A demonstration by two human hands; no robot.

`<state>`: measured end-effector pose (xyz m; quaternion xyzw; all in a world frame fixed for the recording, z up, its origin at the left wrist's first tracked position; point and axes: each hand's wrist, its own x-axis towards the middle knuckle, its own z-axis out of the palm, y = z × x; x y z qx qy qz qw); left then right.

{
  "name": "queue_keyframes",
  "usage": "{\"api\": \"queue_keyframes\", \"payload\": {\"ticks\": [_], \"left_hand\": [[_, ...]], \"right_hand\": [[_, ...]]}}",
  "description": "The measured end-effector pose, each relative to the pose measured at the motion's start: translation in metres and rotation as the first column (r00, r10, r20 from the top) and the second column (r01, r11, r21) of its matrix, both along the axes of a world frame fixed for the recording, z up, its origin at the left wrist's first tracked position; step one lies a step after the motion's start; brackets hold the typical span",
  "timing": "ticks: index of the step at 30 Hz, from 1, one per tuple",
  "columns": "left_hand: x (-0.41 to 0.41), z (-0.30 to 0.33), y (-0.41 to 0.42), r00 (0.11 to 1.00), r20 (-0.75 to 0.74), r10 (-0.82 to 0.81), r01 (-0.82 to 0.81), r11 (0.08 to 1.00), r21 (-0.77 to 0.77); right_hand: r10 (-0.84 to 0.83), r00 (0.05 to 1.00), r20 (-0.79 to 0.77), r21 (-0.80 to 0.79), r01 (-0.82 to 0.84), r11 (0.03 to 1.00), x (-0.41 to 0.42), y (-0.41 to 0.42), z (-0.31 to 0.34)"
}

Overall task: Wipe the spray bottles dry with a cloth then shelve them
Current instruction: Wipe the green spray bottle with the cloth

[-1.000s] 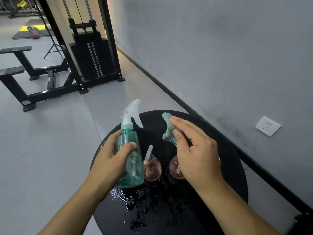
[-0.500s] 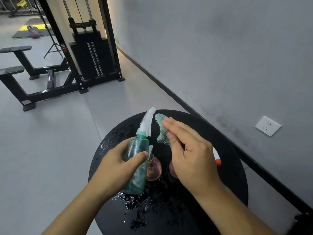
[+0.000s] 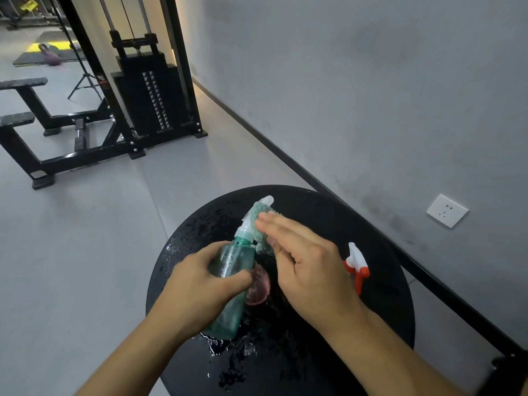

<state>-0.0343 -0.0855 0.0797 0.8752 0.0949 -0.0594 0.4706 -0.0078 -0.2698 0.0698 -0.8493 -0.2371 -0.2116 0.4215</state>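
Grey floor and a grey wall frame a gym corner, with a black cable weight machine standing at the back left and a white wall socket low on the right. Nearest the camera is a round black table, its top scattered with water droplets and small puddles.

From the head view, the left hand grips a translucent green spray bottle around its body, fingers and thumb curled round it. This bottle is tilted, its base low over the wet tabletop and its white nozzle pointing up and away. The right hand has its fingers stretched out almost straight, pressing a teal cloth against the bottle's neck and spray head; the cloth is trapped between the fingers and the nozzle. Just behind the green bottle, a small pink bottle sits on the table, mostly hidden by both hands. A red-and-white spray trigger shows to the right of the right hand, over the tabletop; the bottle beneath it cannot be seen.
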Motion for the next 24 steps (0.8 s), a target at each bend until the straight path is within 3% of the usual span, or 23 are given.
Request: {"api": "queue_keyframes", "payload": {"ticks": [7, 12, 18, 24], "left_hand": [[0.0, 0.003, 0.0, 1.0, 0.006, 0.028, -0.028, 1.0, 0.001], [0.0, 0.002, -0.002, 1.0, -0.019, -0.004, 0.004, 1.0, 0.002], [0.002, 0.002, 0.001, 1.0, -0.023, 0.014, -0.015, 1.0, -0.019], [0.001, 0.0, 0.0, 0.998, -0.05, -0.025, 0.026, 1.0, 0.012]], "right_hand": [[0.05, 0.998, -0.027, -0.024, -0.05, 0.998, -0.008, 0.005, 0.0], [-0.02, 1.0, -0.006, 0.006, 0.02, 1.0, -0.001, 0.002, 0.0], [0.038, 0.999, -0.019, -0.018, -0.038, 0.999, -0.008, 0.005, -0.001], [-0.014, 1.0, -0.027, 0.001, 0.014, 1.0, 0.0, 0.002, -0.002]]}}
